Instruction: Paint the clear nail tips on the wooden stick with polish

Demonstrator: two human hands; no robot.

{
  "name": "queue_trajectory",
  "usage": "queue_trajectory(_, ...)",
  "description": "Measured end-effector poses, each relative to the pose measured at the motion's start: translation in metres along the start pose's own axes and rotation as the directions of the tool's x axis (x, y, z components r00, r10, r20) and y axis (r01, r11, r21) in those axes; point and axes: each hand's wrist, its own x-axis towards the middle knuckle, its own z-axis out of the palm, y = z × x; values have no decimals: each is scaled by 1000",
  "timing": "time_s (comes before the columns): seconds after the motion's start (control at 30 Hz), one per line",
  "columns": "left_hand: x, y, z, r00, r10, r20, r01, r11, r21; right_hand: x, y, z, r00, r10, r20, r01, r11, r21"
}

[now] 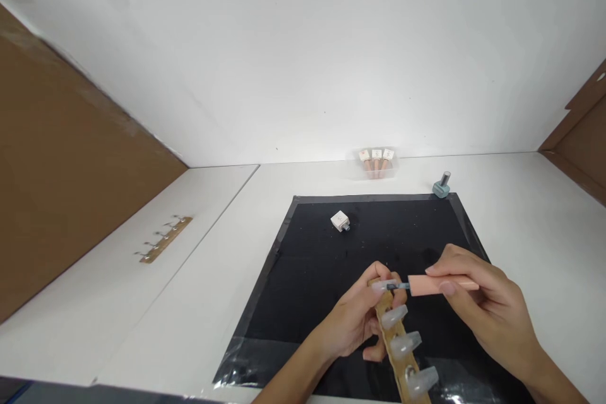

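My left hand (355, 319) grips the upper end of a narrow wooden nail tip stand (396, 347). Several translucent false nails (406, 344) stick out from the strip towards the right. Between the fingers of my right hand (483, 303) is the peach handle of a nail polish brush (442, 285), held level. Its dark bristle end lies against the topmost false nail, close to my left fingertips. Beyond the hands, a small white square bottle (339, 221) with a short grey neck lies on the black mat (303, 278).
At the back, a clear plastic box (375, 167) holds three peach-handled bottles with white bases. A blue-green block with a metal post (442, 185) stands at the mat's far right corner. Another wooden strip (165, 240) with several metal clips lies on the left. Brown panels (71, 158) flank the table.
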Motion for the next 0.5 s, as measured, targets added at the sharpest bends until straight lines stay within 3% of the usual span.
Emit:
queue_trajectory(0.17, 0, 2, 4, 988, -52, -143, 67, 993, 98, 1, -1, 2, 993, -69, 98, 70, 998, -1)
queue_trajectory(0.4, 0, 1, 3, 1000, -1, -24, 4, 994, 107, 7, -2, -2, 971, -232, 58, 238, 962, -131)
queue_trajectory(0.5, -1, 2, 4, 1000, -4, -13, 5, 994, 106, 7, -2, -4, 969, -243, 43, 247, 959, -137)
